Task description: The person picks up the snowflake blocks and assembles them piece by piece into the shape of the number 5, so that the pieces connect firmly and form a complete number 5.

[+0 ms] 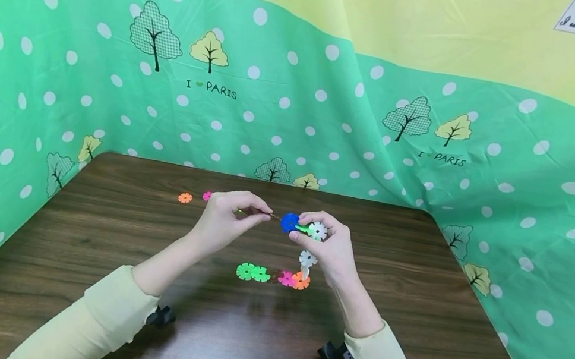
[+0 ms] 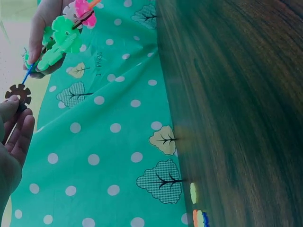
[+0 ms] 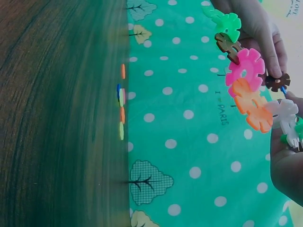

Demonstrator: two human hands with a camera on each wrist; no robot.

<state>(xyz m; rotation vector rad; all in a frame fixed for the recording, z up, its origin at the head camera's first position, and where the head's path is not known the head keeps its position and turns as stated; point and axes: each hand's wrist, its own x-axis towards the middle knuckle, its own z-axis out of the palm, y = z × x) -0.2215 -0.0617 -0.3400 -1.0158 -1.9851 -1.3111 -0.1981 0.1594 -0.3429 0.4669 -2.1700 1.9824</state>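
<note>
A chain of notched discs hangs from the right hand [image 1: 329,250], whose thumb and fingers pinch it near a blue disc [image 1: 290,223] and a white disc [image 1: 318,231]. Below run another white disc [image 1: 307,258], an orange disc [image 1: 301,281], a pink disc [image 3: 245,71], a brown disc [image 3: 229,47] and green discs [image 1: 246,271]. The left hand [image 1: 225,220] pinches a separate-coloured brown disc [image 2: 19,95] by its edge; this disc meets the blue one, seen edge-on in the left wrist view. How deeply they are joined I cannot tell.
Loose discs lie toward the back of the brown table [image 1: 114,230], among them an orange one [image 1: 185,197] and a pink one [image 1: 207,196], partly behind the left hand. A green dotted cloth [image 1: 250,133] hangs behind and beside the table.
</note>
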